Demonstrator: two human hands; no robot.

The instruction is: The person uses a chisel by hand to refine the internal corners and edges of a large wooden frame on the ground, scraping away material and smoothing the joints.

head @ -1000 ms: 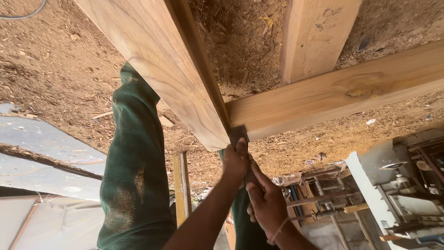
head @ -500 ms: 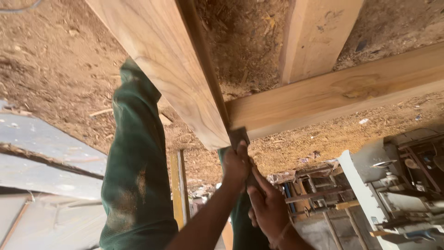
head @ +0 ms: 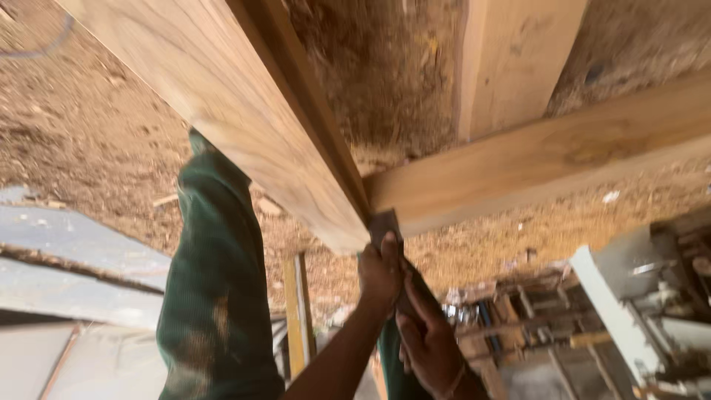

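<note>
- Both hands together, wrapped on one tool: left hand [head: 381, 270] higher, near the blade; right hand [head: 429, 344] just below, on the handle end.
- Flat grey metal chisel-like blade [head: 384, 222] sits at the corner where the long pale wooden plank [head: 244, 133] meets the pale wooden crossbeam [head: 548, 159]; tip touching the joint, exact contact blurred.
- Tool looks stiff, light, sharp-edged; best gripped on the handle, fingers clear of the blade.
- Timbers look heavy, rigid and rough, probably not shifting under hand pressure.
- Green trouser leg [head: 215, 296] left of the arms.
- Sawdust-covered dirt floor [head: 96, 148] all round; grey workshop machinery [head: 637, 311] at right.
</note>
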